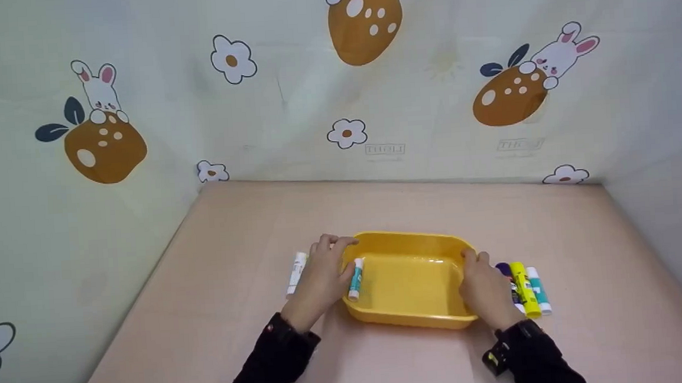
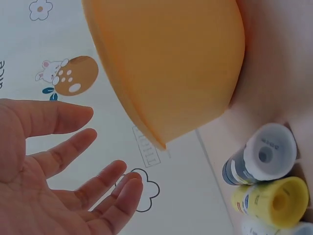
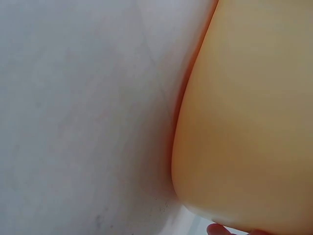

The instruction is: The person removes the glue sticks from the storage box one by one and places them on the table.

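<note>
A yellow plastic basin sits on the table between the two hands. Inside it, along the left wall, lies a white and teal glue stick. My left hand is at the basin's left rim, its thumb beside that glue stick. In the left wrist view this hand has its fingers spread, apart from the basin and holding nothing. My right hand grips the basin's right rim. Only its fingertips show in the right wrist view, by the basin's edge.
Right of the basin lie a yellow glue stick, a white and teal one and a purple-capped one, partly hidden. A white stick lies left of the left hand. Printed curtains enclose the table.
</note>
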Action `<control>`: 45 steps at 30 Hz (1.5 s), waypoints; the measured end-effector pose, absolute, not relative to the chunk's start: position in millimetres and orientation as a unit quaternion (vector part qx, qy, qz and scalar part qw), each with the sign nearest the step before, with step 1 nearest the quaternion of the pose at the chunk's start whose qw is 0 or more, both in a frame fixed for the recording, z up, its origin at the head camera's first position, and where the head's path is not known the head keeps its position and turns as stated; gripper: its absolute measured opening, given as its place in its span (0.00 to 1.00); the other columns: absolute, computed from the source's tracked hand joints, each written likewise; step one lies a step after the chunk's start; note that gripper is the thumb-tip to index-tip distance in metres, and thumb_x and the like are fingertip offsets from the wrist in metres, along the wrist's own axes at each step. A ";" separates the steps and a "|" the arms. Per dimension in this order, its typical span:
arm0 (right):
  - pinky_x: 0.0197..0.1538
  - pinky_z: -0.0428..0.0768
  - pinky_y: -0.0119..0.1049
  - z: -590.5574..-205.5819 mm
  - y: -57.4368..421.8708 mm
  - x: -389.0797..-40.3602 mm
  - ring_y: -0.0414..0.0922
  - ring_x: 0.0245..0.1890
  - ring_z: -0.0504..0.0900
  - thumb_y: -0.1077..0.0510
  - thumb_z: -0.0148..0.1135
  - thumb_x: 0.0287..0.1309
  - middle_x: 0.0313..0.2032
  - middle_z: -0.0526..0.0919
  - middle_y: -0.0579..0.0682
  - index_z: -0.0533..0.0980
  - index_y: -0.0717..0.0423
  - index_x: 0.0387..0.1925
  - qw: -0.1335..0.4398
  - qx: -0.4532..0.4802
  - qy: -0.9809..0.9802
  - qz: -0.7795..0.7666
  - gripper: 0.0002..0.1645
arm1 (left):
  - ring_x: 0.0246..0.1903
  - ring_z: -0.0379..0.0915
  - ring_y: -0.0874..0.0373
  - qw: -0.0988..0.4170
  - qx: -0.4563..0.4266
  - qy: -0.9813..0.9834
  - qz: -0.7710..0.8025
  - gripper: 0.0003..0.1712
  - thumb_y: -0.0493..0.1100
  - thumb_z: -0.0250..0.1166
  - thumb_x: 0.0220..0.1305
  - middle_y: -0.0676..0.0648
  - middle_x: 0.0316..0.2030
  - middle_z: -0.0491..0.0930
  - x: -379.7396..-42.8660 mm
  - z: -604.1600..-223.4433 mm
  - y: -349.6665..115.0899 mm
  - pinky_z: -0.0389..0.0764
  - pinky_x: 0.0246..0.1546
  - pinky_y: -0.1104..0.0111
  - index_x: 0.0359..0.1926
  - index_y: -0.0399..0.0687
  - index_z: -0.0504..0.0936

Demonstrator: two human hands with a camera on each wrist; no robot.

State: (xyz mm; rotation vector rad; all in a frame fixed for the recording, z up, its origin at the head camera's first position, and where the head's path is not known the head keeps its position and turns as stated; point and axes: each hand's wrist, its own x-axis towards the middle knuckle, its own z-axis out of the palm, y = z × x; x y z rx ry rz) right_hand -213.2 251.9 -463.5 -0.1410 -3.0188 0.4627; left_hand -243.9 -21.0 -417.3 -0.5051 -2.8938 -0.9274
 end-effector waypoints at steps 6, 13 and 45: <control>0.27 0.75 0.41 -463.3 251.6 -214.1 0.49 0.22 0.70 0.67 0.52 0.57 0.39 0.70 0.64 0.59 0.65 0.60 0.029 -0.053 -0.986 0.153 0.28 | 0.51 0.63 0.52 0.006 -0.187 -0.935 -0.300 0.22 0.43 0.59 0.63 0.46 0.54 0.66 -243.4 -421.7 -10.9 0.71 0.54 0.60 0.58 0.57 0.72; 0.29 0.76 0.42 -464.0 252.3 -214.9 0.49 0.23 0.71 0.66 0.51 0.58 0.41 0.70 0.64 0.59 0.65 0.61 0.024 -0.058 -0.986 0.157 0.28 | 0.54 0.63 0.54 -0.031 -0.189 -0.938 -0.287 0.23 0.44 0.61 0.62 0.48 0.57 0.63 -243.9 -425.1 -2.3 0.70 0.58 0.59 0.59 0.59 0.71; 0.30 0.77 0.44 -464.1 251.5 -214.1 0.49 0.23 0.71 0.66 0.51 0.58 0.42 0.70 0.65 0.59 0.65 0.60 0.030 -0.058 -0.986 0.155 0.28 | 0.60 0.60 0.44 -0.138 -0.181 -0.956 -0.185 0.33 0.43 0.62 0.60 0.37 0.66 0.57 -246.7 -441.7 26.5 0.69 0.57 0.52 0.65 0.52 0.63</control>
